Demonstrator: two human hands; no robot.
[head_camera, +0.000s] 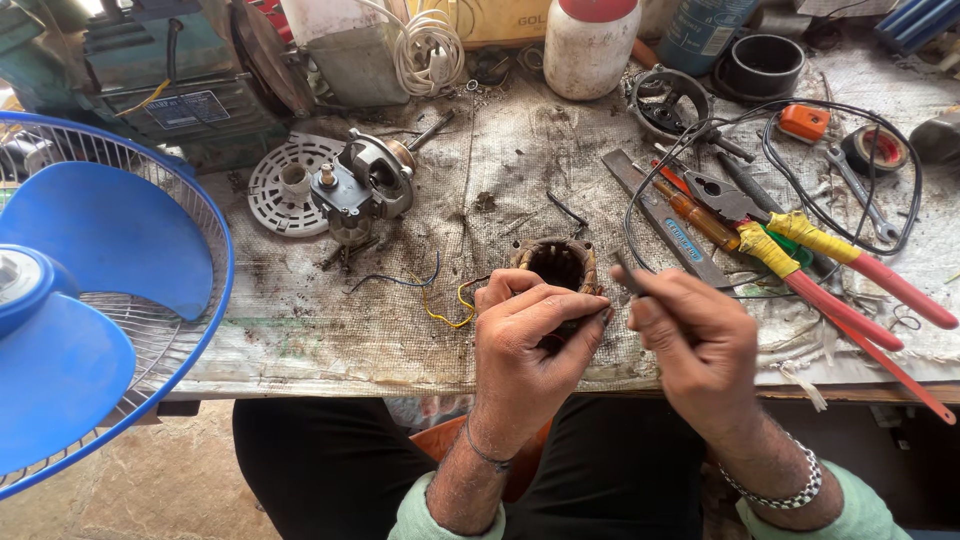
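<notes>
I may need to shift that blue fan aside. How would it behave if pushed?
The blue fan probably feels light for its bulk: thin wire guard, plastic-looking blades. It overhangs the table edge, so a push might tip it off. The guard wires would likely flex rather than stay rigid.

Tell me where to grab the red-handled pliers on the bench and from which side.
Grip the red-handled pliers by the two long handles, near the yellow tape, coming from above on the right. The handles lie flat and splayed toward the bench edge; the jaws are crowded by a screwdriver and cable.

- Your left hand (530, 340) rests on the stator (556, 265) at the worktop's (330, 330) near edge.
- Pliers (800, 265) lie right of it — the fan (90, 290) stands far left.
</notes>
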